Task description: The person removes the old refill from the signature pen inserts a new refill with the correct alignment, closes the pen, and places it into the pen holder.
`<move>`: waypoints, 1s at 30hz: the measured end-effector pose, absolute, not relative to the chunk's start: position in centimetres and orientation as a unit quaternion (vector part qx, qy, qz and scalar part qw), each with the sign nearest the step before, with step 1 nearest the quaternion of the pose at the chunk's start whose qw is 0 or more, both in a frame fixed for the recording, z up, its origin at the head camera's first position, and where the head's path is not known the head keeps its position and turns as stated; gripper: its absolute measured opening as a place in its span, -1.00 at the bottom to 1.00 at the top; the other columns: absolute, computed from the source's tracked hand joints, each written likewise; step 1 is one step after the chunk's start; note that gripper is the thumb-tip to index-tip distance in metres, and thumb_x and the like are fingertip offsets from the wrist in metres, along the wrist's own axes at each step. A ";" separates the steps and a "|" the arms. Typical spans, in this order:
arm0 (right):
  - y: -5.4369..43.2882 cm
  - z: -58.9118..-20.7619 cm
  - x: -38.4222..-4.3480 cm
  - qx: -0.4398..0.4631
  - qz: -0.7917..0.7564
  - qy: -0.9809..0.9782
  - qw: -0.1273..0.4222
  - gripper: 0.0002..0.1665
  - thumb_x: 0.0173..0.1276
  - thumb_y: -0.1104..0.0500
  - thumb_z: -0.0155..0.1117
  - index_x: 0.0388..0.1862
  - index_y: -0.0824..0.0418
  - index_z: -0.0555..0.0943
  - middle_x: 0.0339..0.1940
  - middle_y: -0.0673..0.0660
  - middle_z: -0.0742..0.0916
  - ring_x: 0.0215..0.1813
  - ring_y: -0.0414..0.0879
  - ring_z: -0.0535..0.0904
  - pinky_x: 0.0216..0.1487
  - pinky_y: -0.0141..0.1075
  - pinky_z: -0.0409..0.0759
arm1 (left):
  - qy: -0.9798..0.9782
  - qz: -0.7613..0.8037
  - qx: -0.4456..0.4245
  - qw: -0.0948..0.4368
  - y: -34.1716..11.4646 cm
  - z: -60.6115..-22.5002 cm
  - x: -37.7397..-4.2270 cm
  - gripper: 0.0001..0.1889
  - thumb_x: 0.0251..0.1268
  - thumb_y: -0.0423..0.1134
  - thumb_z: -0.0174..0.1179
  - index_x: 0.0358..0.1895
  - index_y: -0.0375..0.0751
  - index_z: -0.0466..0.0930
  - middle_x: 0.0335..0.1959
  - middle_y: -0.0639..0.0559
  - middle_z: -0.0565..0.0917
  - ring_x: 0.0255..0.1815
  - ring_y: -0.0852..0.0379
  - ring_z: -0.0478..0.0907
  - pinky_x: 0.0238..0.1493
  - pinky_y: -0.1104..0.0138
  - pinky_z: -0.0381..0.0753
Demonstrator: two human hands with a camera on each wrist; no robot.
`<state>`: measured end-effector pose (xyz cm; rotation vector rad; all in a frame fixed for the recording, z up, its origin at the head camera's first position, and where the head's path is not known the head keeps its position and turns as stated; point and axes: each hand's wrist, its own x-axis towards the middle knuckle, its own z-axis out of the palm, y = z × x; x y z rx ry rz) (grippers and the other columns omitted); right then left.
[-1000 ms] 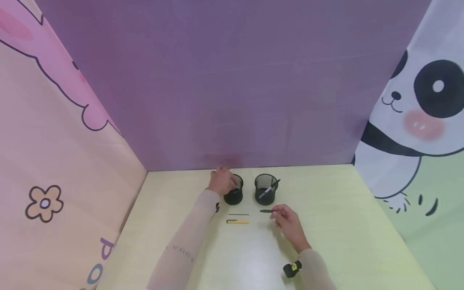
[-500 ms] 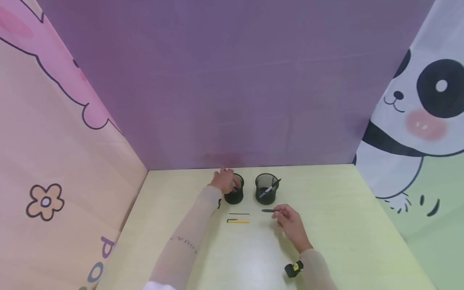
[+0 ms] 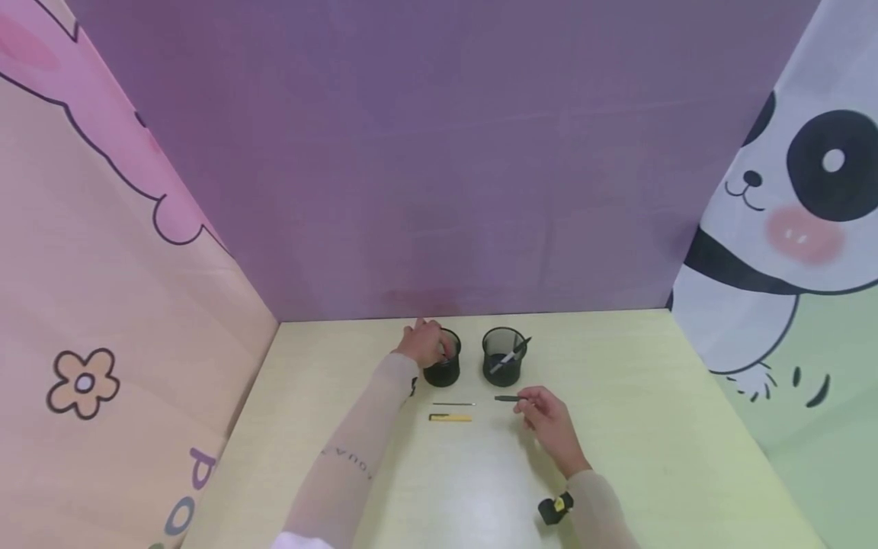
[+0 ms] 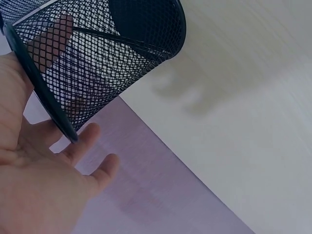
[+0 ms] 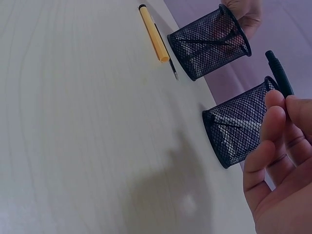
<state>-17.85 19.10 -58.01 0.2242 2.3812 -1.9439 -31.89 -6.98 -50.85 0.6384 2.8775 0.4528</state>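
Observation:
My left hand (image 3: 424, 343) is at the left black mesh pen cup (image 3: 442, 372), gripping its rim. In the left wrist view the thumb (image 4: 56, 39) shows through the mesh, inside the cup, while the other fingers lie outside, two of them apart from the rim. My right hand (image 3: 549, 427) pinches a dark pen (image 5: 279, 73) between thumb and forefinger, in front of the right mesh pen cup (image 3: 504, 374). A black-and-white pen (image 3: 511, 354) leans in that right cup, its end above the rim.
A thin pen refill (image 3: 454, 404) and a yellow pen barrel (image 3: 450, 418) with a black end lie side by side on the pale table (image 3: 466, 488), in front of the left cup. Behind the cups rises a purple backdrop (image 3: 439, 191).

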 end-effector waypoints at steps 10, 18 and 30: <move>19.2 -57.9 -17.7 0.076 -0.633 0.770 0.034 -0.78 0.54 0.25 0.18 0.09 0.29 0.57 -0.21 0.17 0.75 -0.34 -0.05 0.54 -0.29 -0.25 0.57 | 0.962 0.161 0.212 0.062 -7.0 -51.1 -32.1 -0.88 0.16 -0.22 0.49 -0.33 0.19 0.83 0.35 -0.06 0.58 0.47 -0.17 0.31 0.39 -0.24 0.31; 19.2 -58.0 -17.9 0.074 -0.625 0.776 0.032 -0.79 0.56 0.25 0.16 0.08 0.29 0.57 -0.22 0.15 0.75 -0.35 -0.06 0.53 -0.28 -0.24 0.57 | 0.959 0.183 0.215 0.033 -7.6 -50.6 -32.2 -0.94 0.24 -0.18 0.45 -0.29 0.13 0.84 0.41 -0.15 0.53 0.47 -0.25 0.32 0.38 -0.28 0.30; 18.8 -58.0 -17.8 0.074 -0.628 0.774 0.031 -0.79 0.54 0.28 0.16 0.07 0.31 0.58 -0.25 0.13 0.75 -0.37 -0.07 0.53 -0.30 -0.24 0.56 | 0.933 0.287 0.215 -0.040 -9.1 -49.5 -31.7 -0.94 0.35 -0.19 0.37 -0.21 0.00 0.82 0.31 -0.19 0.59 0.39 -0.25 0.39 0.40 -0.25 0.28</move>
